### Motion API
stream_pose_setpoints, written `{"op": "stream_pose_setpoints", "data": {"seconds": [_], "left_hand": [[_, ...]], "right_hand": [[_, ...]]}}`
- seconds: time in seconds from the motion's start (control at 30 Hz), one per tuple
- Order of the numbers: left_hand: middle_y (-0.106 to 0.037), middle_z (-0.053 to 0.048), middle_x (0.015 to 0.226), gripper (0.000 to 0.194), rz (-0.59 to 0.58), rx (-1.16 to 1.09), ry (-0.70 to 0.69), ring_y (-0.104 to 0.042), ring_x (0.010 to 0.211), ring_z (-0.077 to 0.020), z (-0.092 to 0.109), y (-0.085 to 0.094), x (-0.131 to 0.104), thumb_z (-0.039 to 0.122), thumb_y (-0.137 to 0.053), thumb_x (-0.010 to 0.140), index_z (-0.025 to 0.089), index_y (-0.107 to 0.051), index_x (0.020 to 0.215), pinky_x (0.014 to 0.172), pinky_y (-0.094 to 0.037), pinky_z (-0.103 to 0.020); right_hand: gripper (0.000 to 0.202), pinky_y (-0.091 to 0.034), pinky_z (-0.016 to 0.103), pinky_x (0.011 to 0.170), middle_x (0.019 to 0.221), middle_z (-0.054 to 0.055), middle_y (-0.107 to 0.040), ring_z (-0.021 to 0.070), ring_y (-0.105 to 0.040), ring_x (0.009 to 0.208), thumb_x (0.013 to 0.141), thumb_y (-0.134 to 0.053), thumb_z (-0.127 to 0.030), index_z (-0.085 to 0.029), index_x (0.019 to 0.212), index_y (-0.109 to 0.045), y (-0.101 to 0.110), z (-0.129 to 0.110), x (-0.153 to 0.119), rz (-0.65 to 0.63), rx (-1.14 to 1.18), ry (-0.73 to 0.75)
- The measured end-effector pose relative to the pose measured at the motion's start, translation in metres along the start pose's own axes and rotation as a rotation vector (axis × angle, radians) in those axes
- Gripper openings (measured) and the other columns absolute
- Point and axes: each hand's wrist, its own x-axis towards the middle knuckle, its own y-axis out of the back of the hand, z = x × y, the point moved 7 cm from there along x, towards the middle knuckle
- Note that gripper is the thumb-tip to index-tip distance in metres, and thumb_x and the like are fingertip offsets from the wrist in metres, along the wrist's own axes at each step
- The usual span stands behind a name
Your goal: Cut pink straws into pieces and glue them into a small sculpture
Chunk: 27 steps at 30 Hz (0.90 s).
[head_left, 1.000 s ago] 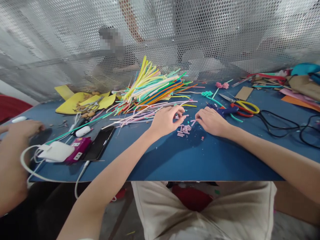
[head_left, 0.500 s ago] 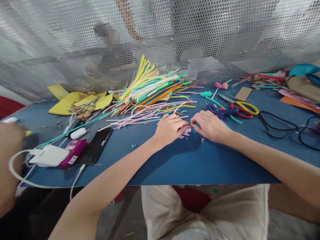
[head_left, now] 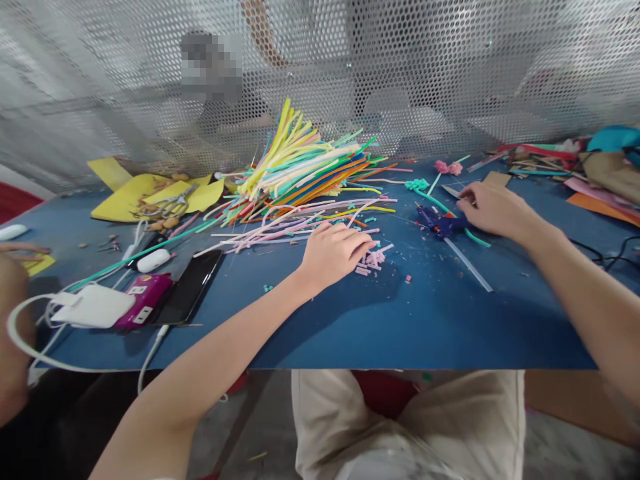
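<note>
My left hand (head_left: 334,253) rests at the middle of the blue table, its fingers curled and pinched together. Whatever lies in that pinch is hidden. Just beneath and right of the fingertips is a small pile of cut lilac pipe-cleaner pieces (head_left: 376,259). My right hand (head_left: 495,208) is over the scissors on the right, fingers curled around them. Only the scissors' blades (head_left: 451,192) show; the handles are covered. Close below the right fingers lies a dark blue glue gun (head_left: 436,223), with a clear glue stick (head_left: 469,266) sticking out of its back.
A large bundle of coloured pipe cleaners (head_left: 310,173) lies at the back, before a perforated metal screen (head_left: 400,60). Left are a phone (head_left: 193,290), a purple power strip (head_left: 150,300) with cables, and pliers (head_left: 175,202) on yellow sheets. Another person's arm (head_left: 13,320) is at far left.
My right hand has left my left hand and moved right, onto the scissors. The lilac pieces and glue stick show more fully. My left hand has stayed nearly in place.
</note>
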Motion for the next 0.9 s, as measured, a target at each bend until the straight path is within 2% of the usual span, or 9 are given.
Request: {"op": "stream_pose_setpoints", "data": {"seconds": [0.03, 0.1, 0.2, 0.33, 0.47, 0.53, 0.6, 0.77, 0.9], "left_hand": [[-0.08, 0.002, 0.094, 0.03, -0.002, -0.007, 0.005, -0.07, 0.086, -0.0157, 0.0, 0.0, 0.0, 0.042, -0.052, 0.103, 0.026, -0.076, 0.097, 0.08, -0.042, -0.034], [-0.08, 0.001, 0.097, 0.029, -0.008, -0.031, 0.022, -0.071, 0.087, -0.0163, -0.001, -0.002, 0.0, 0.039, -0.05, 0.104, 0.026, -0.075, 0.1, 0.08, -0.043, -0.034], [-0.079, 0.0, 0.096, 0.027, -0.016, -0.075, 0.063, -0.071, 0.084, -0.0168, -0.005, -0.007, -0.002, 0.037, -0.049, 0.104, 0.026, -0.074, 0.104, 0.079, -0.045, -0.033], [-0.077, -0.001, 0.082, 0.028, -0.014, -0.119, 0.117, -0.068, 0.075, -0.0158, -0.008, -0.01, -0.004, 0.04, -0.05, 0.102, 0.025, -0.074, 0.101, 0.076, -0.046, -0.031], [-0.076, -0.001, 0.081, 0.028, -0.042, -0.134, 0.109, -0.068, 0.073, -0.015, -0.004, -0.009, -0.003, 0.039, -0.05, 0.102, 0.024, -0.074, 0.099, 0.074, -0.045, -0.03], [-0.078, -0.001, 0.088, 0.028, -0.049, -0.118, 0.077, -0.069, 0.08, -0.0158, 0.0, -0.007, -0.002, 0.038, -0.05, 0.102, 0.025, -0.074, 0.099, 0.077, -0.046, -0.032], [-0.078, -0.001, 0.098, 0.027, -0.053, -0.113, 0.051, -0.07, 0.089, -0.0166, 0.001, -0.006, -0.002, 0.037, -0.05, 0.103, 0.026, -0.075, 0.101, 0.082, -0.046, -0.033], [-0.075, 0.001, 0.106, 0.025, -0.061, -0.096, 0.017, -0.068, 0.093, -0.0163, -0.003, -0.011, -0.004, 0.038, -0.053, 0.102, 0.03, -0.077, 0.102, 0.082, -0.046, -0.033], [-0.075, 0.0, 0.103, 0.027, -0.129, -0.12, -0.09, -0.065, 0.093, -0.0171, 0.001, -0.011, -0.004, 0.041, -0.054, 0.101, 0.03, -0.078, 0.098, 0.085, -0.044, -0.034]], "right_hand": [[0.025, -0.038, 0.036, 0.077, 0.107, 0.02, -0.071, 0.025, -0.061, 0.09, 0.093, -0.056, -0.031, -0.014, 0.107, -0.069, -0.008, 0.019, 0.005, -0.07, -0.022, -0.069], [0.03, -0.035, 0.037, 0.071, 0.091, 0.023, -0.071, 0.0221, -0.058, 0.075, 0.091, -0.062, -0.039, -0.011, 0.091, -0.071, -0.016, 0.05, 0.013, -0.107, -0.035, -0.158], [0.031, -0.032, 0.037, 0.066, 0.074, 0.015, -0.067, 0.0154, -0.049, 0.059, 0.081, -0.076, -0.042, -0.013, 0.076, -0.071, -0.029, 0.079, 0.018, -0.237, -0.01, -0.236], [0.031, -0.03, 0.036, 0.066, 0.06, 0.008, -0.062, 0.0138, -0.047, 0.056, 0.079, -0.078, -0.036, -0.015, 0.059, -0.068, -0.032, 0.086, 0.021, -0.326, 0.004, -0.22], [0.025, -0.03, 0.036, 0.066, 0.06, 0.007, -0.063, 0.0135, -0.047, 0.058, 0.078, -0.079, -0.028, -0.014, 0.059, -0.07, -0.032, 0.084, 0.024, -0.328, -0.003, -0.218], [0.02, -0.029, 0.037, 0.067, 0.063, 0.008, -0.063, 0.0132, -0.045, 0.058, 0.075, -0.081, -0.026, -0.013, 0.063, -0.072, -0.032, 0.084, 0.025, -0.304, -0.022, -0.237], [0.022, -0.028, 0.038, 0.066, 0.07, 0.011, -0.065, 0.0132, -0.044, 0.061, 0.072, -0.083, -0.032, -0.011, 0.072, -0.075, -0.027, 0.084, 0.024, -0.244, -0.05, -0.276], [0.051, -0.026, 0.041, 0.066, 0.096, 0.023, -0.069, 0.0185, -0.049, 0.071, 0.08, -0.071, -0.056, -0.01, 0.099, -0.078, 0.0, 0.091, 0.012, 0.04, -0.089, -0.44], [0.043, -0.029, 0.041, 0.067, 0.099, 0.026, -0.07, 0.0219, -0.052, 0.077, 0.085, -0.066, -0.049, -0.012, 0.104, -0.077, 0.015, 0.097, 0.003, 0.224, 0.064, -0.511]]}}
